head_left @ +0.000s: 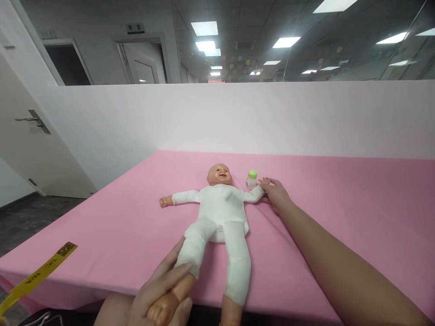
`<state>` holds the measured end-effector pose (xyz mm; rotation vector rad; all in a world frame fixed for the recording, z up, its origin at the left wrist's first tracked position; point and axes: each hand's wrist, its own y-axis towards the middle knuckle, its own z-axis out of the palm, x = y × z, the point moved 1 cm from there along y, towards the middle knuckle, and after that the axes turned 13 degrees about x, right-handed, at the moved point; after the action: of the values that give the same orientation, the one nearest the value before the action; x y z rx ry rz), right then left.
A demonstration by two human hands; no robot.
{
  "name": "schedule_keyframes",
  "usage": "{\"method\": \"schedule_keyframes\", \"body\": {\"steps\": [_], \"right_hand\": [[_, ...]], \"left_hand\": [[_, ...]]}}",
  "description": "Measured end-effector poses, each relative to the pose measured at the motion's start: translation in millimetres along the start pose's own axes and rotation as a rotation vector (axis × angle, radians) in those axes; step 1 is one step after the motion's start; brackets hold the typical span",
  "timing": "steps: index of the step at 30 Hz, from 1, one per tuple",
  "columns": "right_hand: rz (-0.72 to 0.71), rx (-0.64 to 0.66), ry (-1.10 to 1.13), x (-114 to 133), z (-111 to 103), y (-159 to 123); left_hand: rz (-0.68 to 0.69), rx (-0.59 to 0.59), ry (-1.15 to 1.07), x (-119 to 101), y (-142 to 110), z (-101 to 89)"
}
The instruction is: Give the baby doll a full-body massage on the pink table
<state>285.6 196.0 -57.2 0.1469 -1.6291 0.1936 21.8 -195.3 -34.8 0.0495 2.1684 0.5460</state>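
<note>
A baby doll (222, 206) with a white cloth body lies on its back on a pink-covered table (129, 226), head toward the far wall. My left hand (163, 290) is wrapped round the doll's lower leg and foot at the near edge. Up by the doll's outstretched arm on the right, my right hand (274, 194) grips its wrist between thumb and fingers. Just beyond that arm stands a small clear bottle (252, 180) with a green cap, close to my right fingertips.
A low white wall (238, 117) with glass above borders the table's far side. At the left is a door (34, 136) with a metal handle. A yellow printed strip (41, 276) shows at the lower left, before the table's edge.
</note>
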Motion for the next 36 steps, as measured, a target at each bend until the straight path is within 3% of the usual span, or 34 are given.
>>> {"method": "schedule_keyframes", "body": {"steps": [5, 10, 15, 18, 23, 28, 31, 36], "right_hand": [[-0.422, 0.161, -0.135, 19.5, 44.1, -34.6], [-0.637, 0.316, -0.694, 31.5, 77.0, -72.2], [-0.904, 0.446, -0.957, 31.1, 80.2, -74.9], [-0.981, 0.487, -1.056, 26.1, 75.9, -69.4], [-0.939, 0.505, -1.061, 28.1, 77.8, -71.8], [-0.628, 0.484, -0.822, 31.7, 72.8, -74.0], [-0.475, 0.363, -0.643, 26.0, 58.5, -62.0], [-0.388, 0.110, -0.356, 13.6, 25.0, -27.2]], "left_hand": [[-0.050, 0.018, -0.127, -0.1, 51.3, 5.6], [-0.123, 0.119, -0.275, -3.2, 103.6, 18.6], [-0.244, 0.219, -0.487, 10.8, 142.2, 27.1], [-0.273, 0.237, -0.559, 15.5, 153.2, 31.6], [-0.297, 0.209, -0.549, 20.8, 153.6, 36.7], [-0.213, 0.188, -0.389, 20.6, 133.1, 30.7], [-0.121, 0.129, -0.284, 10.6, 107.9, 24.2], [-0.043, 0.030, -0.120, 0.9, 58.5, 10.6]]}}
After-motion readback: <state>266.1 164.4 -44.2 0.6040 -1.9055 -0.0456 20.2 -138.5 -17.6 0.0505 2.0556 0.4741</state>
